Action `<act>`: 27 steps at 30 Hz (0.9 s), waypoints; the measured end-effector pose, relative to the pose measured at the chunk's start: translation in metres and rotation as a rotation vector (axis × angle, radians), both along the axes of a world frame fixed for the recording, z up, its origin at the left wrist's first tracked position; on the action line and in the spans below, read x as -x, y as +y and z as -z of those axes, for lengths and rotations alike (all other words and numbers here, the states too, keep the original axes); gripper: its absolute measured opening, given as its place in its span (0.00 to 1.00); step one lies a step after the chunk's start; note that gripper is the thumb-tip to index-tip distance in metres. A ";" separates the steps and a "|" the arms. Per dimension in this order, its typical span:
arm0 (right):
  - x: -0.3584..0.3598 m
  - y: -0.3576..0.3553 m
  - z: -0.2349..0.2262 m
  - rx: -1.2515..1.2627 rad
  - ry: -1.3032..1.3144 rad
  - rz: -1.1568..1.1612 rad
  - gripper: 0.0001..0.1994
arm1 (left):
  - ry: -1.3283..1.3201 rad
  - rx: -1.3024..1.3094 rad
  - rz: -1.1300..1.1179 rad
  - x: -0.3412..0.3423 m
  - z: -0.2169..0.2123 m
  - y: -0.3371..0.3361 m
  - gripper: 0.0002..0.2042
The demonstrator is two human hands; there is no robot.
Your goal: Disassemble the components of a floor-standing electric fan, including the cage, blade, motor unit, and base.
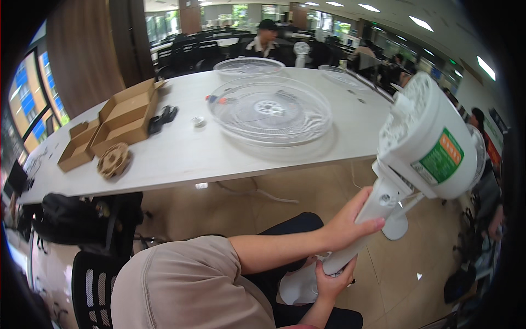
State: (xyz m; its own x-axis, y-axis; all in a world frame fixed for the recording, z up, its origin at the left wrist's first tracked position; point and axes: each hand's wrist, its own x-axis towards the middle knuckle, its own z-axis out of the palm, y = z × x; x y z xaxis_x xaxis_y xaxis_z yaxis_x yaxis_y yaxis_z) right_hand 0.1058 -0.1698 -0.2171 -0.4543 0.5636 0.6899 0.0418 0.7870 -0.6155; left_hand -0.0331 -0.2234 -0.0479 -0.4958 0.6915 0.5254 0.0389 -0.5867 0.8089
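Office space stretches behind a long white table (181, 153), with rows of dark chairs, ceiling lights and a seated person in a dark cap at the far end.

From the head view, the table carries a large clear fan grille (269, 111) lying flat near its middle, and a second grille (248, 67) beyond it. To the left sit open cardboard boxes (112, 127), a brown moulded pulp piece (114, 160) near the front edge, a black part (162, 118) and a small white ring (198, 121).

Off the table's right end, a white fan body (424, 142) with a green label on its motor housing is held tilted over the tan floor, its stem (368, 222) slanting down toward the person's lap. The left hand (350, 222) is wrapped round the upper stem, fingers curled over it just below the neck joint. The right hand (327, 281) closes round the stem's lower end; how tightly is hard to judge, since the stem hides most of the fingers. A round white base (298, 288) lies just beside that hand, near the dark trousers.
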 end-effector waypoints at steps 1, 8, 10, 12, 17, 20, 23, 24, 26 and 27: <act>0.009 -0.013 -0.013 -0.042 0.009 -0.039 0.52 | -0.036 -0.010 0.007 0.011 -0.007 -0.017 0.39; 0.067 -0.105 -0.074 -0.037 -0.070 -0.422 0.55 | -0.049 0.037 -0.256 0.074 -0.050 -0.160 0.34; 0.081 -0.129 -0.091 -0.042 -0.097 -0.612 0.55 | -0.116 0.003 -0.361 0.088 -0.058 -0.200 0.32; 0.093 -0.145 -0.101 0.076 -0.137 -0.795 0.54 | -0.180 -0.001 -0.421 0.101 -0.070 -0.239 0.29; 0.107 -0.174 -0.100 0.297 -0.355 -1.022 0.42 | -0.152 0.158 -0.683 0.159 -0.096 -0.321 0.29; 0.119 -0.185 -0.069 0.416 -0.395 -1.068 0.31 | -0.191 0.264 -0.796 0.204 -0.112 -0.353 0.31; 0.121 -0.197 -0.038 0.501 -0.384 -1.111 0.28 | -0.248 0.366 -0.811 0.254 -0.115 -0.380 0.32; 0.120 -0.200 -0.031 0.555 -0.360 -1.145 0.26 | -0.244 0.367 -0.802 0.268 -0.108 -0.384 0.32; 0.118 -0.201 -0.036 0.584 -0.401 -1.103 0.24 | -0.358 0.375 -0.766 0.299 -0.094 -0.385 0.31; 0.115 -0.200 -0.037 0.617 -0.451 -1.066 0.23 | -0.350 0.378 -0.750 0.311 -0.089 -0.385 0.31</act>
